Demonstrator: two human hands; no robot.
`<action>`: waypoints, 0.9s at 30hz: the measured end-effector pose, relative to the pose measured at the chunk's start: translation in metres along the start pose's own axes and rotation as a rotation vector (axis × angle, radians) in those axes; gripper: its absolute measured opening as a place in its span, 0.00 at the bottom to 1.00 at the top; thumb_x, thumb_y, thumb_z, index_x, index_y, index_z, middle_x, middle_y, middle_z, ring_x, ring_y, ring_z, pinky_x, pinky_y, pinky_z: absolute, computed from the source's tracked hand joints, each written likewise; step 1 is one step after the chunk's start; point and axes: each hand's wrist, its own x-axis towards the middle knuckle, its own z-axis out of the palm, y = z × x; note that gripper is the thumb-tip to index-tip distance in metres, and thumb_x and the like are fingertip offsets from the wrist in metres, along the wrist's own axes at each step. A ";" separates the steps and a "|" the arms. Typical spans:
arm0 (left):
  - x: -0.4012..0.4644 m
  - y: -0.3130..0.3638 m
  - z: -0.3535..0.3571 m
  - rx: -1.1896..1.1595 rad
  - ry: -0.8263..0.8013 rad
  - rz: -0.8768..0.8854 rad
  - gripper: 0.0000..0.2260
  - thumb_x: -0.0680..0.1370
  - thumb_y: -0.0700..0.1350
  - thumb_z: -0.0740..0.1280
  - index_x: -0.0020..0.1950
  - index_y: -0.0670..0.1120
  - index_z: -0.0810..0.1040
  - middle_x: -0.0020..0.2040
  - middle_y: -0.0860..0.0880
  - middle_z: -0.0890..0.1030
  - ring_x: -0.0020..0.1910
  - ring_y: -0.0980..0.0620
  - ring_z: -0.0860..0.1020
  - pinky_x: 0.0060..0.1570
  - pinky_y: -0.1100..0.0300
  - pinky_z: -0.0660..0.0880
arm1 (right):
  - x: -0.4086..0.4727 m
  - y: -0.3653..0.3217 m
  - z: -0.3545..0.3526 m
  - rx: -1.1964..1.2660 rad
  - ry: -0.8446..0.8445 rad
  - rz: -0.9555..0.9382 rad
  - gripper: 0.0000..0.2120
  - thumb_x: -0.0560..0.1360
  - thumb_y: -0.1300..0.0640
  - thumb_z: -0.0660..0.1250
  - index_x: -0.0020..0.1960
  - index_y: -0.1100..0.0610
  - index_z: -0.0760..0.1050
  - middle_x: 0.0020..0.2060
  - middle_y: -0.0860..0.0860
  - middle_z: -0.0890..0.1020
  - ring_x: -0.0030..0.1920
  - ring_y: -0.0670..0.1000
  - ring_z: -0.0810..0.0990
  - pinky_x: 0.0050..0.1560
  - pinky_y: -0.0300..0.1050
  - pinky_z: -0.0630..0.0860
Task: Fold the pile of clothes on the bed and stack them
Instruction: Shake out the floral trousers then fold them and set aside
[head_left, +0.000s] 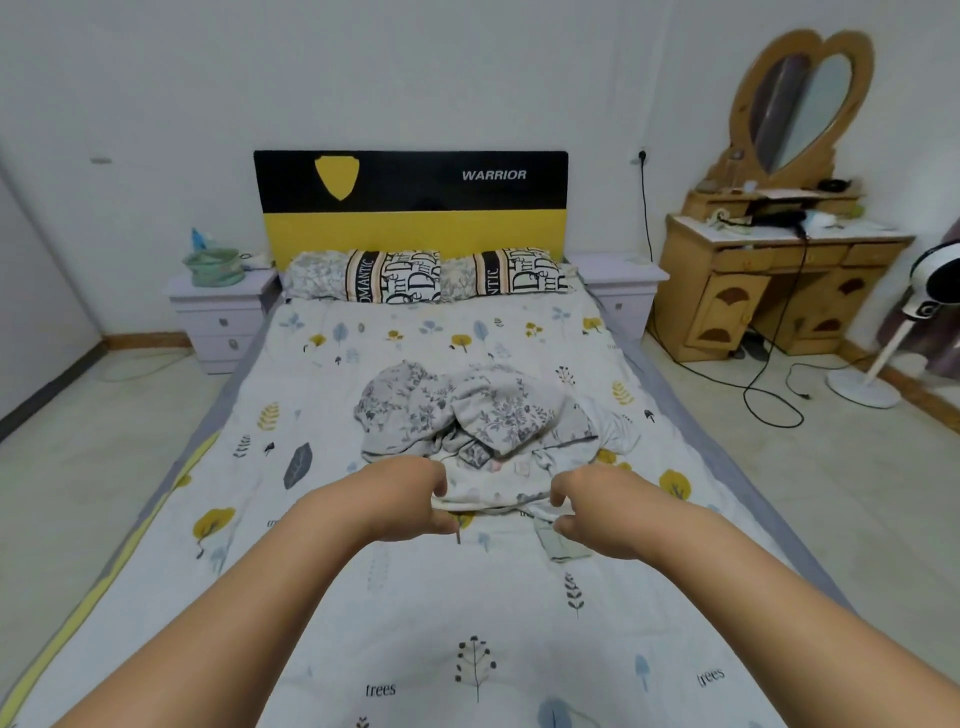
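Clothes are lying in a crumpled floral heap in the middle of the bed, well short of the pillows. Both arms are reaching toward the heap's near edge. The left hand is curling around a pale hem, thumb underneath, while the right hand is seemingly pinching the same edge, though blur is hiding its fingertips.

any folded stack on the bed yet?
No: the clothes lie in one crumpled pile mid-bed, both hands at its near edge.
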 end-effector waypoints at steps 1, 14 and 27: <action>0.010 -0.002 -0.002 -0.001 -0.008 0.003 0.21 0.76 0.58 0.65 0.65 0.49 0.70 0.61 0.50 0.74 0.54 0.51 0.73 0.48 0.60 0.69 | 0.009 0.002 -0.002 0.005 -0.009 0.005 0.14 0.77 0.54 0.59 0.61 0.56 0.72 0.56 0.55 0.76 0.55 0.56 0.75 0.50 0.48 0.73; 0.138 -0.010 -0.015 -0.024 -0.075 -0.041 0.19 0.77 0.56 0.63 0.63 0.47 0.71 0.60 0.49 0.75 0.55 0.50 0.74 0.49 0.60 0.70 | 0.126 0.054 -0.015 0.043 -0.069 -0.040 0.16 0.79 0.53 0.59 0.65 0.56 0.70 0.61 0.54 0.75 0.58 0.54 0.74 0.47 0.41 0.68; 0.259 -0.041 0.002 -0.055 -0.104 -0.153 0.17 0.79 0.53 0.62 0.62 0.45 0.72 0.60 0.46 0.76 0.56 0.48 0.74 0.46 0.61 0.67 | 0.274 0.090 0.013 0.026 -0.172 -0.065 0.14 0.79 0.57 0.58 0.62 0.58 0.72 0.58 0.55 0.76 0.57 0.55 0.75 0.53 0.46 0.72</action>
